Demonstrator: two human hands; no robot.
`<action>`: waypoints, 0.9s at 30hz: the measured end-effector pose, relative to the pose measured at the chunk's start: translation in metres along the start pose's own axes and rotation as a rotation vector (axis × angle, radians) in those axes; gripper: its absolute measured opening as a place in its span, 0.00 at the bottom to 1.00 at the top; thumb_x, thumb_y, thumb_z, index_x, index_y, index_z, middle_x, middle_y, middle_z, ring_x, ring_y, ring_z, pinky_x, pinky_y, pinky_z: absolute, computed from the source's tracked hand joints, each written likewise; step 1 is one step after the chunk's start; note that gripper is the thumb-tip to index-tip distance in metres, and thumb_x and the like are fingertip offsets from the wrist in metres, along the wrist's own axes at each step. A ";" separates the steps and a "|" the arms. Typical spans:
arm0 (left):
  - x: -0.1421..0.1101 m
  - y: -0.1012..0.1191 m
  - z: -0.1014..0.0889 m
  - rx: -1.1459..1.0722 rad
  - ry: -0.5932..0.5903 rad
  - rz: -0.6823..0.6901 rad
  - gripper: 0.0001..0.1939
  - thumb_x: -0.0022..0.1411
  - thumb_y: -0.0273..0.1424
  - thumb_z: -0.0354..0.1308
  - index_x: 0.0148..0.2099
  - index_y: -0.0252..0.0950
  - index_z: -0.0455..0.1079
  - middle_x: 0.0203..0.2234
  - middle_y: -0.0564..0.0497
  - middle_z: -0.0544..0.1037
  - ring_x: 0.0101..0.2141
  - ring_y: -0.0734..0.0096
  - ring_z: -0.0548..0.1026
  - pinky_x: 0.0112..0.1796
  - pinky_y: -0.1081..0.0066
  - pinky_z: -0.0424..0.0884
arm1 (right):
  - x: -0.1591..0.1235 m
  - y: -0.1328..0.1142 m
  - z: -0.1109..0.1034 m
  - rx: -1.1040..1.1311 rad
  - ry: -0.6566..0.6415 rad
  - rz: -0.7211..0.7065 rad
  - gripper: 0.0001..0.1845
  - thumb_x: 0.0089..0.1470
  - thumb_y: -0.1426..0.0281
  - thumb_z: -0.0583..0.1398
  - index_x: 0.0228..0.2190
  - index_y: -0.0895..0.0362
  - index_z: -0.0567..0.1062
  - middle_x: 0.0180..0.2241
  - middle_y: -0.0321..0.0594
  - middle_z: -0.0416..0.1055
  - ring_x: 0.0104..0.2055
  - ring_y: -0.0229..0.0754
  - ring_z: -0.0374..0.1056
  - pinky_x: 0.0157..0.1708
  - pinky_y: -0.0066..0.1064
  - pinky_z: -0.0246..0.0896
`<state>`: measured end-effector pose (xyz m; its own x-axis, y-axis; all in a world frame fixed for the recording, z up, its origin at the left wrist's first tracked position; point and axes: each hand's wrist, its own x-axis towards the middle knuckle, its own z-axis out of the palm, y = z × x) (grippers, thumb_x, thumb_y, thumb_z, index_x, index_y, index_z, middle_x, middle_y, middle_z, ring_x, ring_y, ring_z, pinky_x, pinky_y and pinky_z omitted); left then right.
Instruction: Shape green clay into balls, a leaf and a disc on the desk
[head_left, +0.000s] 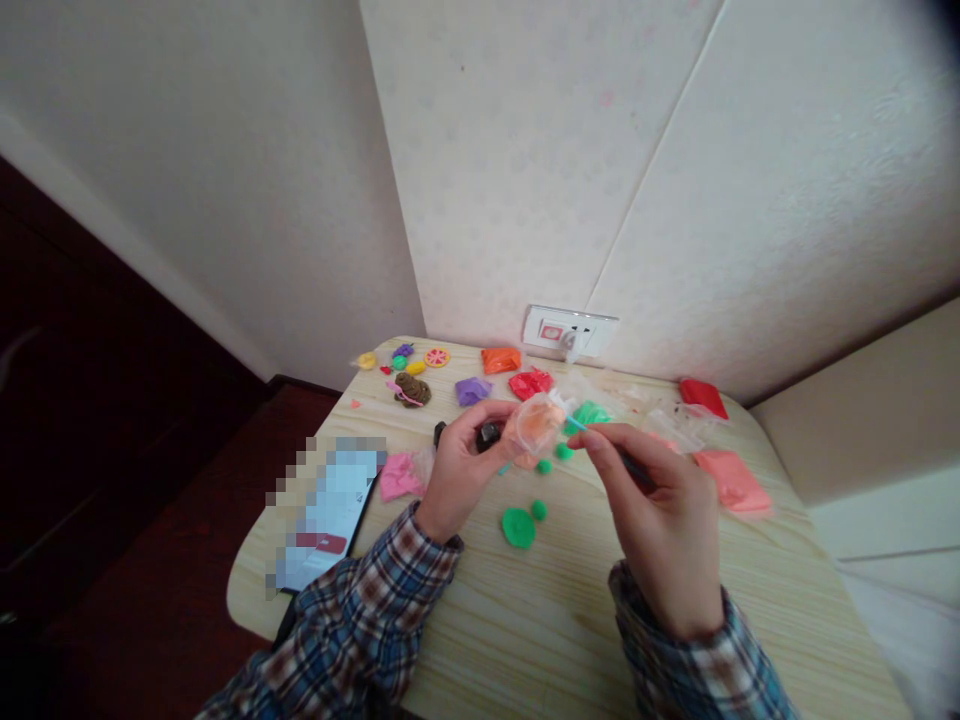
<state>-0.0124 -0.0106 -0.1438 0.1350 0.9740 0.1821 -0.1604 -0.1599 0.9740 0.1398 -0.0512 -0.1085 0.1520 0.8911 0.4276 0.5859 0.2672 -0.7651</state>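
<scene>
My left hand (466, 462) is closed around a clear plastic bag with peach-orange clay (538, 424) in it, held above the table. In my right hand (660, 510) a thin light-blue stick (576, 423) is pinched, its tip at the bag's upper right side. Whether the tip touches the clay I cannot tell. Below the hands lie a flat green clay disc (518, 528) and a small green ball (539, 510). More green balls (544, 467) sit just under the bag. A dark round object (487, 436) shows by my left hand, partly hidden.
A phone (330, 520) lies at the table's left, beside a pink clay packet (400, 476). Purple (472, 390), orange (501, 360) and red packets (531, 383) lie farther back, near small fruit-like pieces (437, 357). Coral (732, 481) and red packets lie right. A wall socket (570, 331) is behind.
</scene>
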 end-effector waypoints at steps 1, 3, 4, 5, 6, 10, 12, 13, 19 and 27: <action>0.001 0.000 0.000 0.018 0.005 0.006 0.13 0.54 0.34 0.63 0.41 0.34 0.73 0.36 0.50 0.77 0.35 0.71 0.72 0.34 0.75 0.67 | 0.002 -0.002 -0.005 -0.020 -0.052 -0.005 0.11 0.56 0.65 0.57 0.28 0.56 0.78 0.23 0.34 0.74 0.22 0.35 0.66 0.20 0.24 0.56; 0.001 0.001 0.000 0.075 0.024 0.020 0.12 0.54 0.33 0.62 0.41 0.34 0.73 0.34 0.50 0.77 0.32 0.73 0.71 0.32 0.76 0.66 | 0.004 -0.005 -0.013 -0.087 -0.177 -0.034 0.12 0.56 0.66 0.57 0.27 0.56 0.78 0.22 0.34 0.74 0.20 0.34 0.65 0.19 0.25 0.54; 0.001 0.002 0.001 0.111 0.036 0.028 0.12 0.54 0.32 0.62 0.41 0.34 0.73 0.33 0.50 0.77 0.31 0.74 0.71 0.31 0.76 0.66 | 0.005 -0.007 -0.016 -0.136 -0.221 -0.050 0.12 0.56 0.66 0.57 0.27 0.56 0.78 0.21 0.34 0.74 0.19 0.35 0.65 0.19 0.25 0.53; 0.001 0.002 0.001 0.149 0.052 0.039 0.11 0.54 0.32 0.62 0.40 0.34 0.73 0.32 0.51 0.77 0.30 0.75 0.70 0.30 0.77 0.65 | 0.006 -0.009 -0.018 -0.196 -0.241 -0.063 0.11 0.56 0.67 0.57 0.26 0.56 0.78 0.21 0.34 0.74 0.19 0.35 0.65 0.20 0.26 0.53; 0.001 0.002 0.002 0.188 0.067 0.048 0.11 0.53 0.31 0.63 0.40 0.33 0.73 0.31 0.52 0.76 0.28 0.76 0.68 0.29 0.77 0.64 | 0.007 -0.011 -0.020 -0.269 -0.233 -0.070 0.11 0.55 0.67 0.57 0.25 0.56 0.77 0.21 0.34 0.74 0.19 0.36 0.66 0.20 0.27 0.52; -0.001 0.003 0.005 0.284 0.094 0.071 0.10 0.53 0.31 0.63 0.39 0.34 0.74 0.27 0.54 0.74 0.24 0.79 0.63 0.24 0.78 0.60 | 0.006 -0.016 -0.019 -0.515 -0.128 -0.098 0.11 0.55 0.71 0.57 0.22 0.57 0.74 0.20 0.36 0.72 0.19 0.39 0.65 0.21 0.30 0.48; -0.002 0.003 0.005 0.294 0.093 0.074 0.09 0.53 0.30 0.62 0.39 0.33 0.74 0.28 0.53 0.75 0.25 0.77 0.65 0.26 0.78 0.62 | 0.005 -0.017 -0.017 -0.527 -0.127 -0.137 0.11 0.56 0.72 0.57 0.23 0.57 0.74 0.21 0.36 0.72 0.20 0.39 0.65 0.22 0.30 0.48; -0.002 0.003 0.006 0.290 0.086 0.075 0.09 0.53 0.29 0.62 0.39 0.33 0.74 0.29 0.52 0.76 0.27 0.76 0.67 0.28 0.77 0.63 | 0.004 -0.017 -0.016 -0.515 -0.126 -0.163 0.11 0.56 0.72 0.56 0.24 0.57 0.74 0.22 0.37 0.72 0.21 0.39 0.65 0.22 0.30 0.49; -0.001 0.005 0.004 0.252 -0.036 0.083 0.08 0.55 0.31 0.61 0.38 0.34 0.75 0.34 0.49 0.80 0.35 0.69 0.74 0.38 0.73 0.68 | 0.006 -0.014 -0.016 -0.545 -0.087 -0.301 0.09 0.58 0.72 0.55 0.29 0.59 0.75 0.23 0.37 0.69 0.25 0.40 0.65 0.25 0.30 0.51; 0.001 0.005 -0.006 0.163 -0.124 0.000 0.14 0.55 0.37 0.62 0.40 0.33 0.75 0.34 0.49 0.79 0.35 0.68 0.74 0.38 0.71 0.69 | 0.014 -0.004 -0.038 -0.506 -0.225 -0.546 0.11 0.60 0.72 0.53 0.30 0.57 0.75 0.23 0.38 0.65 0.27 0.39 0.60 0.27 0.31 0.51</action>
<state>-0.0189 -0.0092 -0.1398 0.2561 0.9482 0.1878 -0.0014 -0.1939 0.9810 0.1694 -0.0537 -0.0810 -0.3962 0.7490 0.5310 0.8317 0.5378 -0.1380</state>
